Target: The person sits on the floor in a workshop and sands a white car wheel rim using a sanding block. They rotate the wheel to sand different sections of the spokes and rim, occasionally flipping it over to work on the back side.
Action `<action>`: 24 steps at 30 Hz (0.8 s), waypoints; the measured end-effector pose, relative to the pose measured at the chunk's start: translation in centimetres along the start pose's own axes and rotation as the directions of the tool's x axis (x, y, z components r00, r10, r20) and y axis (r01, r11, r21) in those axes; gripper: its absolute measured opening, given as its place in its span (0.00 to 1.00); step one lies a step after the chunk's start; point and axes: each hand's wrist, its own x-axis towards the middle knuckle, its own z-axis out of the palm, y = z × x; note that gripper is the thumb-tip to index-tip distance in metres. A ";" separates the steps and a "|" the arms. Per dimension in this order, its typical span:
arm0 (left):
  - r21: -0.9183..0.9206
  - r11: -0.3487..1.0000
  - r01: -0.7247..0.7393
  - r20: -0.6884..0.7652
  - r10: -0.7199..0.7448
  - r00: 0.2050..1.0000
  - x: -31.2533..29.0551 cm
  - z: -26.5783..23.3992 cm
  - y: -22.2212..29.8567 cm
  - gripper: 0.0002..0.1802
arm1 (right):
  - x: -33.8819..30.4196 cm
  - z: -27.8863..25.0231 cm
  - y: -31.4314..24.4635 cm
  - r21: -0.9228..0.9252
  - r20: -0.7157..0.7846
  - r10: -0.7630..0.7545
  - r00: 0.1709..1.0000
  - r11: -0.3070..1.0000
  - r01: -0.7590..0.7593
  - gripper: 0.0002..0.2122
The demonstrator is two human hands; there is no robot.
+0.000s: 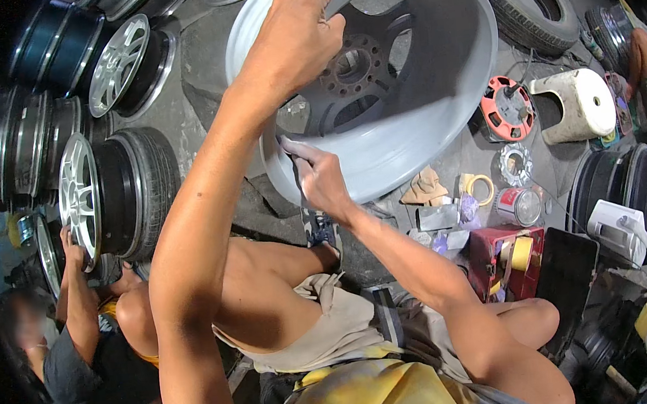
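Note:
A large grey wheel rim (pixel 439 105) is tilted in front of me, its open barrel facing me and its bolt-holed hub deep inside. My left hand (pixel 303 29) is closed over the rim's upper left edge, fingers wrapped round the lip. Lower down, my right hand (pixel 319 175) has its fingers bent together against the lower left lip. Pale dust coats the right fingertips. Whatever lies beneath those fingers, if anything, is hidden.
To the right are a red cable reel (pixel 508 109), a white stool (pixel 575 105), a tin can (pixel 519 206), a tape roll (pixel 480 189) and a red box (pixel 492 252). A tyre (pixel 526 3) lies behind. At left, another person (pixel 98 364) handles a silver wheel (pixel 80 202).

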 end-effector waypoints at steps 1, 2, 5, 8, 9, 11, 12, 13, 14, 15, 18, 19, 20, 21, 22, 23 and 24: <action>-0.006 0.998 -0.056 -0.028 0.056 0.998 0.0 0.0 -0.4 0.26 | -0.3 -0.4 -0.3 -0.067 -0.011 -0.075 0.997 0.995 0.075 0.20; -0.010 0.994 -0.110 -0.056 0.109 0.992 0.1 0.0 -0.8 0.26 | -0.2 -1.1 -0.3 -0.135 -0.015 -0.151 0.988 0.980 0.147 0.20; -0.101 0.980 -0.174 -0.150 0.158 0.976 0.3 1.6 -0.5 0.26 | -1.5 -11.1 9.4 -0.715 0.314 -0.095 0.945 0.631 0.302 0.16; -0.089 0.987 -0.136 -0.119 0.125 0.985 -0.8 1.9 -1.4 0.26 | -1.4 -10.3 10.8 -0.735 0.311 0.002 0.950 0.635 0.240 0.12; -0.045 0.986 -0.162 -0.119 0.156 0.981 -0.3 1.5 -1.3 0.26 | -0.5 -8.8 11.7 -0.694 0.283 -0.117 0.952 0.660 0.287 0.11; -0.056 0.996 -0.075 -0.013 0.075 0.997 0.0 0.7 -0.7 0.22 | 1.7 -5.6 11.9 -0.642 0.116 -0.050 0.992 0.759 0.113 0.07; -0.064 0.998 -0.023 0.040 0.026 0.999 0.0 0.6 -0.5 0.21 | 2.5 -4.7 12.4 -0.594 0.039 -0.036 0.999 0.803 0.052 0.06; -0.064 0.995 -0.078 0.010 0.079 0.997 0.2 0.6 -0.3 0.20 | 3.4 -3.9 13.0 -0.538 -0.050 -0.020 0.999 0.843 -0.010 0.06; -0.064 0.989 -0.135 -0.019 0.134 0.991 0.4 0.7 -0.1 0.19 | 4.8 -3.3 13.7 -0.499 -0.067 -0.005 0.998 0.866 -0.029 0.07; -0.056 0.983 -0.175 -0.056 0.172 0.983 0.3 0.3 -0.4 0.18 | 5.5 -2.9 13.4 -0.486 -0.027 0.047 0.999 0.872 -0.054 0.07; -0.158 0.985 -0.073 -0.031 0.069 0.997 -0.4 -0.2 -0.7 0.18 | 6.4 -2.4 12.4 -0.474 0.062 0.181 0.982 0.871 -0.131 0.08; -0.114 0.988 -0.104 -0.054 0.099 0.994 -0.5 -0.3 -1.3 0.19 | 6.3 -2.3 12.1 -0.482 0.071 0.214 0.974 0.862 -0.154 0.09; -0.069 0.989 -0.134 -0.076 0.129 0.989 -0.5 -0.3 -2.0 0.19 | 6.3 -2.0 11.8 -0.491 0.081 0.247 0.966 0.853 -0.176 0.09; -0.031 0.984 -0.175 -0.087 0.172 0.981 -0.4 -0.1 -2.0 0.19 | 6.5 -1.8 12.1 -0.550 0.059 0.288 0.956 0.809 -0.210 0.10; -0.044 0.980 -0.195 -0.081 0.191 0.978 0.0 0.0 -1.4 0.19 | 7.7 -1.4 12.6 -0.600 0.017 0.318 0.948 0.761 -0.245 0.11; -0.057 0.975 -0.215 -0.075 0.211 0.975 0.4 0.2 -0.8 0.19 | 8.8 -1.4 13.0 -0.646 -0.028 0.347 0.938 0.710 -0.281 0.11; -0.061 0.975 -0.216 -0.077 0.211 0.974 0.4 0.0 -0.9 0.19 | 9.5 -1.1 12.8 -0.700 -0.030 0.364 0.931 0.657 -0.280 0.12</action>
